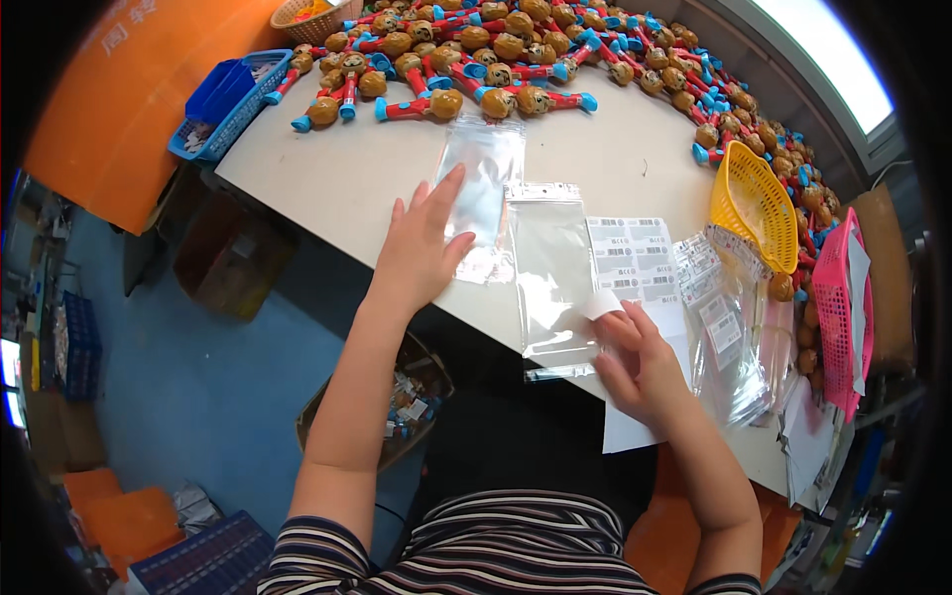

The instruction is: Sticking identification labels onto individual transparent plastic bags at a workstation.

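My left hand (421,238) lies with fingers spread over a stack of clear plastic bags (486,164) at the middle of the table. Beside that stack, a single clear zip bag (550,268) lies flat in front of me, its lower end at the table's near edge. A small white sticker (601,303) is pinched in the fingers of my right hand (645,367), over the bag's right side; its printed face is hidden. Under and past this hand is a white sheet of printed labels (635,258). Further right lie clear bags bearing labels (724,332).
Many red-and-blue dolls with brown heads (535,99) cover the table's far side and right edge. A yellow basket (754,203) and a pink basket (843,317) stand at the right, a blue basket (213,134) at the far left. An open box (402,397) sits below the table.
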The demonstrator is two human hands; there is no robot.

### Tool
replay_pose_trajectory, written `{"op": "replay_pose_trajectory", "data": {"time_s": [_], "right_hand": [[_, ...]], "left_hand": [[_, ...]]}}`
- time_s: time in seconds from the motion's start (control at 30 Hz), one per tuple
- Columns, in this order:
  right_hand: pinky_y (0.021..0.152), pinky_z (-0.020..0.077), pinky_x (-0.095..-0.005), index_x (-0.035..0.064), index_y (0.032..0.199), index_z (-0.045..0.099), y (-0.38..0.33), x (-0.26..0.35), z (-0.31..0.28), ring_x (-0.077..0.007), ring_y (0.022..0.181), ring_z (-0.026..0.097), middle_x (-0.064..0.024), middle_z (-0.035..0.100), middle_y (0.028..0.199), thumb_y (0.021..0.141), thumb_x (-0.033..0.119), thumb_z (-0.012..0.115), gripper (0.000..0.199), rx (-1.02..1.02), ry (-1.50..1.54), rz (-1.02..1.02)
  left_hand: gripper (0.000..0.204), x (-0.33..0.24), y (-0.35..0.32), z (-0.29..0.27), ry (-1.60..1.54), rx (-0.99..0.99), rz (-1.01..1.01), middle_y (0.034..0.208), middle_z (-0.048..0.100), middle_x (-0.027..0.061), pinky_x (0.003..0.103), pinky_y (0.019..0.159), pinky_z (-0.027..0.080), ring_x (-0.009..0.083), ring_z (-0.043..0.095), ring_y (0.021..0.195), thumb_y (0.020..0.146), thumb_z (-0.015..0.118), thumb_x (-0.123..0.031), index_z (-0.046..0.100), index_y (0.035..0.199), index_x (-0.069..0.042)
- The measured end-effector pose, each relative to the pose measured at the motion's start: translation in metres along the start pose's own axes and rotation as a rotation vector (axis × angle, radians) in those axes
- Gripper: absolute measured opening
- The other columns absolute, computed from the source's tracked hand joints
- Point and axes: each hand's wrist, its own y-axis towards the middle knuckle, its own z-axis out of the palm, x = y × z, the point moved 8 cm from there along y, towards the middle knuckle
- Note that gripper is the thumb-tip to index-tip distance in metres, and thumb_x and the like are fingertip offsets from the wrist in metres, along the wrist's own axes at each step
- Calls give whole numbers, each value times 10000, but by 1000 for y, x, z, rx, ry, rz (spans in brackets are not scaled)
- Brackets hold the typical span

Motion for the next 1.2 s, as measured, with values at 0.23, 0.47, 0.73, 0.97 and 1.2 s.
{"op": "replay_pose_trajectory", "data": {"time_s": [0.23,0.47,0.73,0.97,1.2], "right_hand": [[691,529,-258,-27,1202,534,18,0,-40,-170,750,684,-119,698,827,938,44,602,282,-168,436,175],[517,481,-225,-27,979,658,59,13,-21,-84,599,612,-27,644,702,952,148,639,178,103,575,439],[577,490,-212,-12,922,701,90,3,-26,-65,653,616,-12,666,742,915,178,696,190,27,355,135],[562,478,-203,0,863,694,104,-23,-4,-79,624,618,-27,679,726,826,140,765,161,277,570,601],[513,450,-201,-40,889,662,107,-31,-3,-74,559,579,-52,661,682,773,63,790,202,342,578,634]], "left_hand": [[818,-84,-53,-34,-735,-219,114,1130,668,190,390,987,477,257,655,1082,845,690,-1,180,1484,33],[939,-97,-35,-11,-977,-107,-204,913,667,128,254,781,547,153,674,857,808,744,23,96,1488,51],[820,-80,-26,10,-1061,-36,-395,837,657,88,205,690,532,107,656,749,846,693,39,151,1459,80],[853,-75,-21,17,-945,-140,-459,757,660,83,207,649,524,107,652,677,852,678,38,85,1464,92],[864,-76,-16,18,-770,-94,-468,728,673,84,213,628,519,107,647,640,831,685,35,105,1470,83]]}}
